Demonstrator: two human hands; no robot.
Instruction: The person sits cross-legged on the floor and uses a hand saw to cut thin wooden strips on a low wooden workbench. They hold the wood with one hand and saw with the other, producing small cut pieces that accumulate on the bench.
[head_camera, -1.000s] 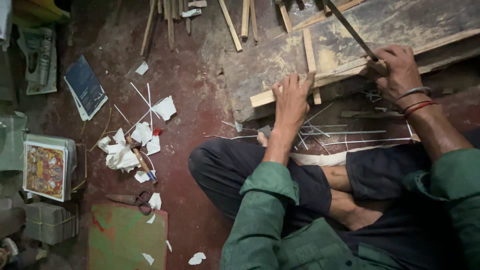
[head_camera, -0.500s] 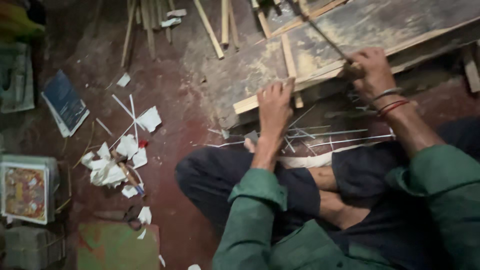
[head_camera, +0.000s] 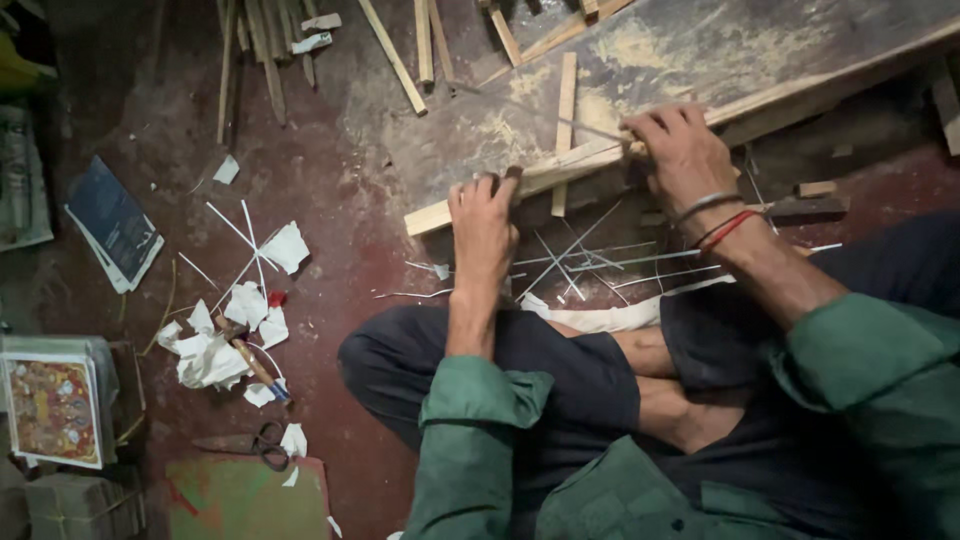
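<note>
Pale, rough-sawn wood in the long strip (head_camera: 560, 170) at upper centre. Scuffed, matt grey timber in the board (head_camera: 700, 50) behind. Crumpled white paper scraps (head_camera: 215, 350) at left on a dull, worn red floor (head_camera: 320, 200). Soft matt green cloth in the sleeves (head_camera: 470, 440) at bottom.

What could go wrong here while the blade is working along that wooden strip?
The left hand presses on the wooden strip in line with the thin blade held by the right hand, so a slip could cut the fingers. The thin slivers lying by the bare crossed legs might prick skin.
</note>
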